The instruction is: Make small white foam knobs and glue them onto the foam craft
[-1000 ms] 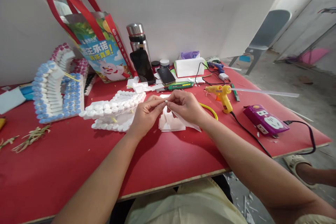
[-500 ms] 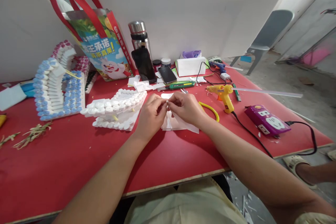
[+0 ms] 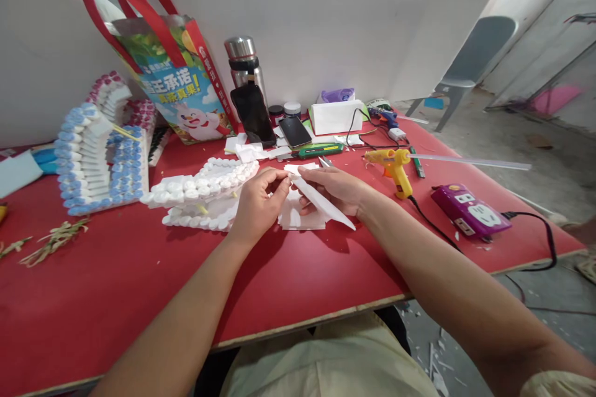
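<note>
My left hand is closed in a pinch, thumb against forefinger, at the narrow end of a white paper strip. The strip slants down to the right across the front of my right hand, whose thumb and fingers hold it near its upper end. Some of the right fingers are hidden behind the paper. More white paper pieces lie flat on the red table just under both hands. Left of my left hand stands a white model edged with rows of rolled white pieces, close to the wrist.
A yellow glue gun and a purple power socket with cords lie to the right. Behind are a green cutter, phones, a steel flask and a bag. A blue-and-white model stands left.
My hands have drawn slightly apart from their fingertip pinch. The paper strip now stretches raised across my right hand, which has turned more open. At the right edge, another person's foot has moved back.
</note>
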Motion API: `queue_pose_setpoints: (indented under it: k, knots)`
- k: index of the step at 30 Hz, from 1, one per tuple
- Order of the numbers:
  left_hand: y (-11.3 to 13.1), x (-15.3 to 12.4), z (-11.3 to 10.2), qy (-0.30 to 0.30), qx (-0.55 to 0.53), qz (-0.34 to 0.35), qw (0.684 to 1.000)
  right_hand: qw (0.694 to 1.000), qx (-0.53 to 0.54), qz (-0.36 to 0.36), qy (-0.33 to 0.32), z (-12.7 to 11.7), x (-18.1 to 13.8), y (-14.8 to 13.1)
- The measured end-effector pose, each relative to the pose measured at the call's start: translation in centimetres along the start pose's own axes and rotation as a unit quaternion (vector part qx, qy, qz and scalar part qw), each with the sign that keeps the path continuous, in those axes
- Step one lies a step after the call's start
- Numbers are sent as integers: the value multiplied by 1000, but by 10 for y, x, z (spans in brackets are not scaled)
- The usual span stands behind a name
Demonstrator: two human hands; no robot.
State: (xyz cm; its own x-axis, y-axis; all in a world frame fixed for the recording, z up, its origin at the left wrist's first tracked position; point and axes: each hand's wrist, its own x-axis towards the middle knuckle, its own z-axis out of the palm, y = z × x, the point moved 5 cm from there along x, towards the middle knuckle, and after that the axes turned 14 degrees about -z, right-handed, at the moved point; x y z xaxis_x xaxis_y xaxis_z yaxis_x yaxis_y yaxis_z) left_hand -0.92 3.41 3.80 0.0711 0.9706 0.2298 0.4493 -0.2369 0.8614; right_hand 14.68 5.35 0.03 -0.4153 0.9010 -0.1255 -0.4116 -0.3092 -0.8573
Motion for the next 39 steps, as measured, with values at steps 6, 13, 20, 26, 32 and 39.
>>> queue_pose_setpoints:
  k: [6,13,20,26,32,39]
  knots:
    - [-1,0,0,-5,17,7,1000,999,-7,-30,-32,0,-1,-2]
    - [2,0,0,-6,17,23,1000,998,-25,-33,-37,-4,0,-2]
    - [6,-4,4,11,52,34,998,984,-148,-95,35,-1,-1,-6]
    - [3,-3,3,24,54,-8,998,982,-162,-98,24,9,-3,-6]
    - [-13,2,3,-26,-52,-108,992,990,-126,-56,28,1,-1,-4]
    - [-18,0,2,-27,-63,-139,988,882,-409,-233,13,7,-5,-20]
